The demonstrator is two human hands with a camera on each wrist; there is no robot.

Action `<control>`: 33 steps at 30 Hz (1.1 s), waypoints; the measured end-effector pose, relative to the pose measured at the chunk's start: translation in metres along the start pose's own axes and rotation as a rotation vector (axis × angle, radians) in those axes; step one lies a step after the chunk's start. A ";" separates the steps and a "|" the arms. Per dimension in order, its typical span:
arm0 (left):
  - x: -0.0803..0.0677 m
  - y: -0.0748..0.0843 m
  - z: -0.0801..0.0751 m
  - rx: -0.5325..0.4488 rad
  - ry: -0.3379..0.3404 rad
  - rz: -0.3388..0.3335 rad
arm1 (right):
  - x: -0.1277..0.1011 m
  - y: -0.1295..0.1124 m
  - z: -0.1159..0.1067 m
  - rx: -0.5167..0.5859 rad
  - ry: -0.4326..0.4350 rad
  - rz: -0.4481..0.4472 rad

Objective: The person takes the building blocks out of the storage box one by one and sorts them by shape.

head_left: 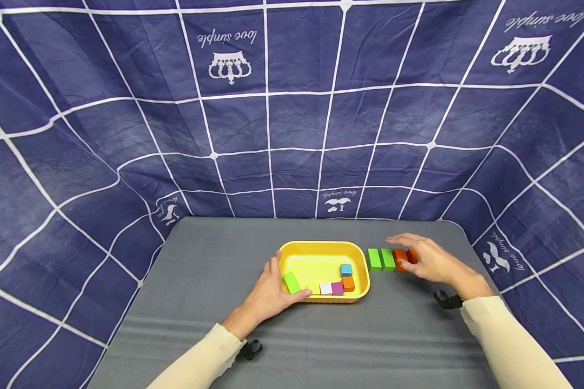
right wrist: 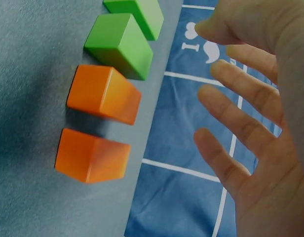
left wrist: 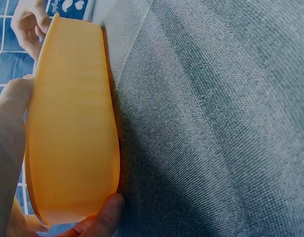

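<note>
**Left hand clasped on the yellow tray, right hand poised over the blocks**

Starting at the left: a pale sleeve (head_left: 199,359) runs in, and here's the left hand (head_left: 267,289) at the left end of the yellow tray (head_left: 321,244), its grip clasped around the near left corner, thumb on the near rim. The tray sits on the grey surface (head_left: 214,270), in front of a blue curtain (head_left: 297,124) with white grid lines.

Inside the tray, at its left end, a green block (head_left: 291,282) lies at an angle! Along the tray's near wall come a white cube (head_left: 325,289) and a purple cube (head_left: 337,288), side by side, then an orange cube (head_left: 348,283), with a blue cube (head_left: 346,270) just behind it.

Over the rim now: two green blocks (head_left: 387,260) stand just right of the tray, and two orange blocks (head_left: 400,260) extend that row, a narrow gap between this pair. And there's the right hand (head_left: 428,259), farther right of the tray, hovering over the orange blocks, grip released, fingers spread, nothing held!
</note>
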State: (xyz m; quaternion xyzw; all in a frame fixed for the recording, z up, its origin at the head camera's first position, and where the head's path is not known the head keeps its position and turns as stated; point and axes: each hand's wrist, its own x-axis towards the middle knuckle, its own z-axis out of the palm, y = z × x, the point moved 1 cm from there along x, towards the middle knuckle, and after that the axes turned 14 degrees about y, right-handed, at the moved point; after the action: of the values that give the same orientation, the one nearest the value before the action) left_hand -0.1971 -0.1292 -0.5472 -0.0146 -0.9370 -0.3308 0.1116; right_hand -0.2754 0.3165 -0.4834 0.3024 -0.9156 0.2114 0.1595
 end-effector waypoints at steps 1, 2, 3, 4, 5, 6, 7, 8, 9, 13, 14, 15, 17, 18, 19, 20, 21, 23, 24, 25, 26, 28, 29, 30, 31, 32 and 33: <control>0.000 0.000 0.000 0.001 0.001 0.002 | 0.001 -0.001 0.000 0.000 -0.005 0.001; 0.000 0.000 0.001 0.001 0.002 0.003 | 0.002 -0.003 0.000 0.001 -0.009 0.003; 0.000 0.000 0.001 0.000 0.002 0.003 | 0.002 -0.004 0.000 0.001 -0.015 0.006; 0.000 0.000 0.001 0.000 0.001 0.001 | 0.003 -0.006 0.000 0.000 -0.020 0.006; 0.000 0.000 0.001 -0.001 0.000 -0.001 | 0.004 -0.007 0.001 0.000 -0.022 0.007; 0.000 0.000 0.000 -0.003 -0.001 -0.002 | 0.005 -0.009 0.001 0.001 -0.026 0.010; 0.001 0.000 0.001 -0.004 -0.001 -0.003 | 0.006 -0.010 0.001 0.002 -0.028 0.010; 0.001 0.000 0.001 -0.006 -0.001 -0.004 | 0.007 -0.012 0.001 0.001 -0.031 0.009; 0.000 0.000 0.000 -0.007 -0.002 -0.006 | 0.008 -0.014 0.001 0.000 -0.034 0.009; 0.001 0.000 0.001 -0.003 -0.002 -0.008 | 0.012 -0.019 0.003 0.002 -0.034 0.001; 0.001 0.000 0.001 -0.001 -0.002 -0.008 | 0.012 -0.020 0.003 0.001 -0.032 -0.002; 0.000 0.000 0.001 0.001 -0.002 -0.009 | 0.013 -0.021 0.004 0.000 -0.029 -0.005; 0.001 0.000 0.000 0.007 -0.004 -0.011 | 0.015 -0.023 0.005 0.003 -0.023 -0.017; 0.000 0.001 0.000 0.009 -0.002 -0.009 | 0.016 -0.024 0.006 0.004 -0.022 -0.023; 0.000 0.001 0.000 0.011 -0.002 -0.009 | 0.017 -0.025 0.007 0.004 -0.021 -0.025; 0.000 0.001 0.000 0.012 -0.001 -0.009 | 0.019 -0.026 0.007 0.006 -0.022 -0.027; 0.000 0.001 0.000 0.012 -0.002 -0.009 | 0.020 -0.027 0.008 0.009 -0.024 -0.030; 0.000 0.001 0.000 0.013 0.000 -0.006 | 0.022 -0.030 0.009 0.012 -0.031 -0.031; 0.000 0.001 0.000 0.012 0.000 -0.005 | 0.023 -0.031 0.010 0.015 -0.035 -0.028; 0.000 0.001 0.000 0.012 0.001 -0.003 | 0.024 -0.032 0.010 0.020 -0.041 -0.028; 0.000 0.001 0.000 0.010 0.001 -0.004 | 0.025 -0.034 0.010 0.021 -0.045 -0.028; 0.000 0.001 0.000 0.005 -0.002 -0.009 | 0.026 -0.035 0.012 0.025 -0.050 -0.032; 0.000 0.001 0.000 0.002 -0.002 -0.011 | 0.027 -0.036 0.012 0.028 -0.053 -0.035; -0.001 0.001 0.000 -0.001 -0.002 -0.014 | 0.028 -0.037 0.013 0.027 -0.055 -0.042; 0.000 0.001 0.000 -0.003 -0.003 -0.017 | 0.028 -0.038 0.014 0.026 -0.056 -0.049; -0.001 0.001 0.000 -0.005 -0.005 -0.022 | 0.029 -0.038 0.015 0.025 -0.056 -0.054; -0.001 0.001 0.000 -0.007 -0.005 -0.024 | 0.030 -0.039 0.016 0.026 -0.056 -0.059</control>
State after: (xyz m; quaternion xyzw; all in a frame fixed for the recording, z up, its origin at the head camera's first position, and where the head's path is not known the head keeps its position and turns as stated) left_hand -0.1963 -0.1285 -0.5465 -0.0048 -0.9362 -0.3352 0.1051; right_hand -0.2768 0.2655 -0.4732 0.3370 -0.9076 0.2102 0.1362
